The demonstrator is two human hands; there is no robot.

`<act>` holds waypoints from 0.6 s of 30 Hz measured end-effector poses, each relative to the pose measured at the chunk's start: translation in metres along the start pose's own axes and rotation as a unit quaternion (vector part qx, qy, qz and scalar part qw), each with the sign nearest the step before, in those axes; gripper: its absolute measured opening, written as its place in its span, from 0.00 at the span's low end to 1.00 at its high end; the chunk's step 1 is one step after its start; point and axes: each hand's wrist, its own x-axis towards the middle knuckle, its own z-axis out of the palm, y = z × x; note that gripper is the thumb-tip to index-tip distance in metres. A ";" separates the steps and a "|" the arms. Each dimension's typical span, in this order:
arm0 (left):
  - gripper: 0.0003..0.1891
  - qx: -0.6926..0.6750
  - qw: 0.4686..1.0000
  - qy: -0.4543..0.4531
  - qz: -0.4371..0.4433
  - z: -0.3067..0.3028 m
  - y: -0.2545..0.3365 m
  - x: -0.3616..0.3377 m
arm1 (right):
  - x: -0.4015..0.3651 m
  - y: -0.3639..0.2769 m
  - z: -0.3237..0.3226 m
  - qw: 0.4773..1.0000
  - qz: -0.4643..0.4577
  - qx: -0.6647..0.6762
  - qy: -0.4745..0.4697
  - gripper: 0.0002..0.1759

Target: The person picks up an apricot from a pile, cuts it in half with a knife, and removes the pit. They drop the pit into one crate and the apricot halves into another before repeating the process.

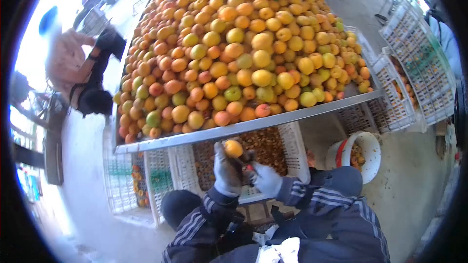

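Observation:
My left hand [227,171], in a grey glove with dark stained fingers, is closed around an orange-yellow apricot [233,149]. Close beside it, my right hand [266,179], also gloved, grips a small tool with a red part [249,167]; most of the tool is hidden by the fingers. Both hands are over a white plastic crate [296,153] that contains many small brown pieces, apparently pits. Just beyond the hands, a metal-edged table [248,127] bears a large heap of apricots [234,68] in yellow, orange and greenish tones.
Left of my knees stands another white crate [119,185] with orange fruit pieces. A white bucket [373,158] with fruit scraps is at my right. Several white crates [421,63] stand or lean at the table's right. Another person [73,63] sits at the left side.

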 end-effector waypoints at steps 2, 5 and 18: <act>0.32 -0.043 0.999 0.015 0.000 -0.002 -0.002 0.001 | -0.002 -0.019 -0.009 0.996 0.077 -0.015 -0.041 0.17; 0.34 -0.063 0.997 -0.048 -0.022 -0.007 -0.002 0.000 | -0.004 -0.026 -0.012 0.996 0.063 -0.022 -0.057 0.18; 0.30 -0.026 0.998 -0.060 -0.010 0.009 0.006 -0.011 | -0.008 -0.003 -0.013 0.987 -0.039 -0.147 -0.054 0.24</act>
